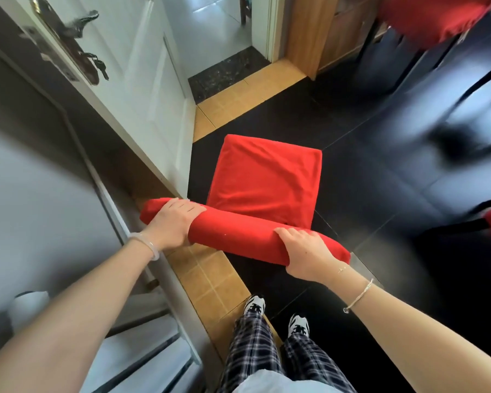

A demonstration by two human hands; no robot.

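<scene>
Head view: left hand [172, 224] and right hand [304, 252] each grip the padded backrest top [233, 236] of a red-covered chair [267, 177], which stands on dark floor tiles [366, 194] just beside an open white door [148, 95]

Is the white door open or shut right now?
Open: the white door stands swung aside, its edge free, with pale floor visible past it.
</scene>
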